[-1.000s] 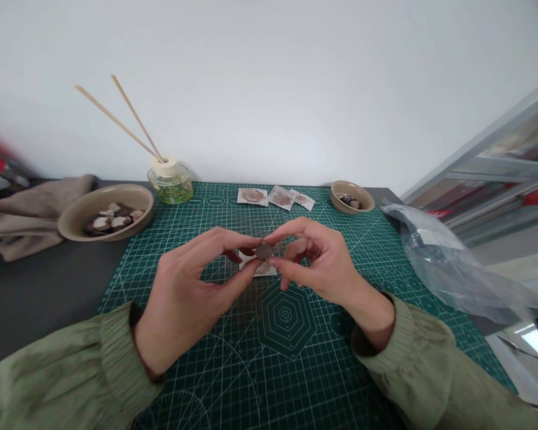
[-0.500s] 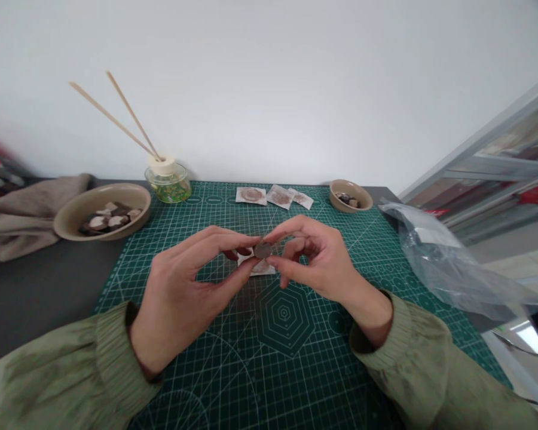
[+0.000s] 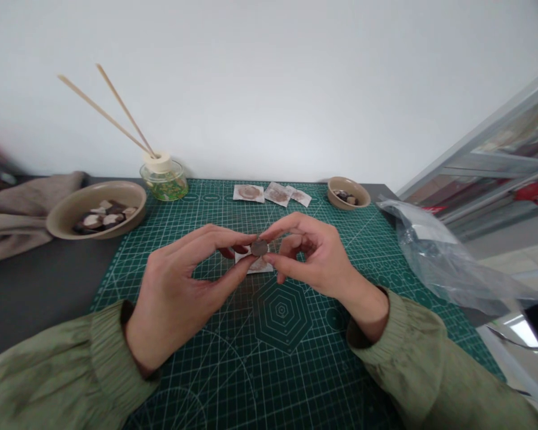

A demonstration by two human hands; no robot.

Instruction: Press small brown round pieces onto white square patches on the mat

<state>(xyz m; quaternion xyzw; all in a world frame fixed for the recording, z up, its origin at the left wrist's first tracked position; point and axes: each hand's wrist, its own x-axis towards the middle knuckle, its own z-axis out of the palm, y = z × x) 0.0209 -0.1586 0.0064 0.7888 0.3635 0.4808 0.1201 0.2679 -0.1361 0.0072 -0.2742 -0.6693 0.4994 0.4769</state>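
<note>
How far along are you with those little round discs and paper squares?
Three finished-looking packets lie at the mat's far edge. Now the left hand and right hand pinch one disc above an open paper square. More pieces wait in the big bowl and small bowl.

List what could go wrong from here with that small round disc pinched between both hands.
1. The disc is held only by the fingertips of the left hand and right hand, above the cutting mat; a slip would likely drop it.
2. It could land on the white patch right beneath it.
3. A sleeve may brush the plastic bag lying close by on the right.
</note>
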